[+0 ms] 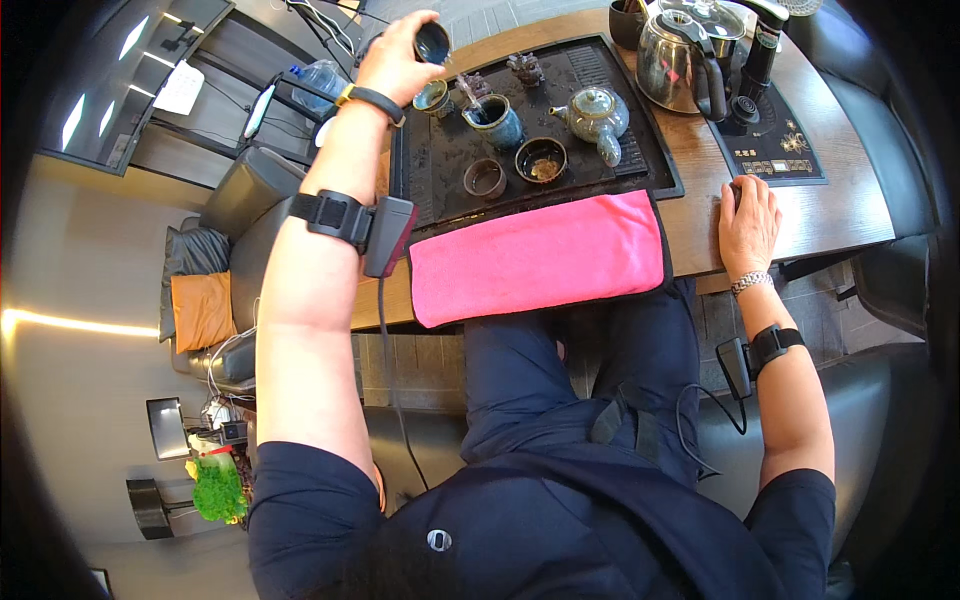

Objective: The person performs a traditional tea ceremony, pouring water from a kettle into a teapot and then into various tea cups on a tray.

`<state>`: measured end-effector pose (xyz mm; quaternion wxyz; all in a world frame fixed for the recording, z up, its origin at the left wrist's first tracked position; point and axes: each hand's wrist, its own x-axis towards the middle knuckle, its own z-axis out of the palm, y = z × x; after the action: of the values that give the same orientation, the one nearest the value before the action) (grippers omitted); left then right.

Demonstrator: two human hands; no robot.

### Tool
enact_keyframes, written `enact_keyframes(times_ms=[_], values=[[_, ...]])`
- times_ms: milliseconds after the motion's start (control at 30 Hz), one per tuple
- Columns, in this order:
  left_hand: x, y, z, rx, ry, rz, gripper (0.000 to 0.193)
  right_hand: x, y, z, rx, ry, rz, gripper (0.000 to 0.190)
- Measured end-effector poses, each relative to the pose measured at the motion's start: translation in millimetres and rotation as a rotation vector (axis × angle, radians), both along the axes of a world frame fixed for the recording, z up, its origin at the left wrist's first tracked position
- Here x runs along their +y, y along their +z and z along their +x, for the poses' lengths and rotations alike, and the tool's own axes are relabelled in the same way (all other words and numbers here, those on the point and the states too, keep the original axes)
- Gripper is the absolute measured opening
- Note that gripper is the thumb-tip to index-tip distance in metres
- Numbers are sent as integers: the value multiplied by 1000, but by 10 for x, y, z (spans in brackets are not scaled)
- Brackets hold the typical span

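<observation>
My left hand [397,64] grips a dark glazed cup [432,43], tilted, above the back left of the black tea tray [450,204]. Below it stands a patterned cup [433,97]. A clear streak, perhaps liquid, shows above the blue pitcher [496,124]; its source is unclear. A speckled blue teapot [596,112] stands to the right, and two small cups [485,178] [541,160] stand near the front. My right hand [750,225] rests at the table's front edge, its fingers partly covering something small and dark. A pink towel [536,259] lies along the tray's front.
A steel and glass kettle [671,64] and a black electric tea stove [780,146] stand at the right. Two small figurines [525,69] [474,84] sit on the tray's back part. A dark pot [628,26] stands behind. Cables hang from both forearm devices.
</observation>
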<state>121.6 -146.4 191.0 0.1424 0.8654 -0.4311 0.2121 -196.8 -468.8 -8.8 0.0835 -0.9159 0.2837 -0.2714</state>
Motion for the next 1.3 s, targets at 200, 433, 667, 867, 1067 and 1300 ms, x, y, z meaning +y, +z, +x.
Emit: enact_keyframes(times_ms=[200, 433, 667, 867, 1067, 1300], values=[[-22, -507, -305, 103, 213, 35, 75, -9, -8, -29, 11, -8, 0, 24], [695, -1164, -295, 391, 325, -192, 68, 8, -2, 12, 15, -3, 3, 26], [984, -1580, -616, 630, 453, -75, 73, -19, -30, 11, 32, -15, -7, 26], [978, -1639, -711, 634, 475, -26, 81, -19, -35, 12, 26, -8, -12, 25], [733, -1458, -866, 390, 205, 103, 98, -1, 7, -16, 29, -11, -11, 23], [457, -1566, -929, 307, 294, 175, 76, 10, 4, 15, 51, -11, -8, 24]])
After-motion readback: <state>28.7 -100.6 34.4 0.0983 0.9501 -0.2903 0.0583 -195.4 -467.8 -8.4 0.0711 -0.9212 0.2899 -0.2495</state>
